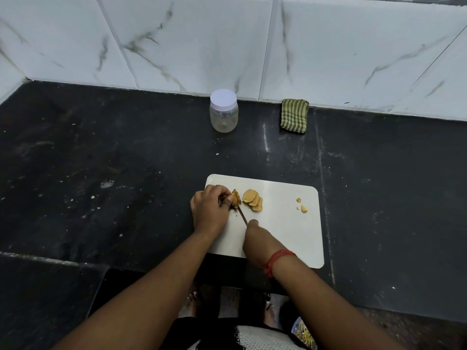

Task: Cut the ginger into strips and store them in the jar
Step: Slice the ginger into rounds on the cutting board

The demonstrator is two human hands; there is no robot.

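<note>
A: What is at the left of the white cutting board (290,223)?

B: The left hand (209,209), fingers curled, pinching the uncut ginger piece (236,198) down on the board near its far left corner.

A: And next to that?

B: A thin knife blade (242,215) runs from the ginger piece back toward the right hand (260,241), which is clenched round the handle; the handle itself is hidden in the fist. A red thread band (275,261) circles that wrist.

A: Anything already cut?

B: Just right of the piece lies an overlapping row of round ginger slices (252,200). Well apart, near the board's right edge, sit a few small ginger scraps (302,207).

A: Where is the jar?

B: The clear plastic jar (224,114) stands upright far back on the black countertop (101,160), close to the marble wall tiles (202,41), its white lid (223,99) on. Right of it, a folded green striped cloth (294,116) leans at the wall.
</note>
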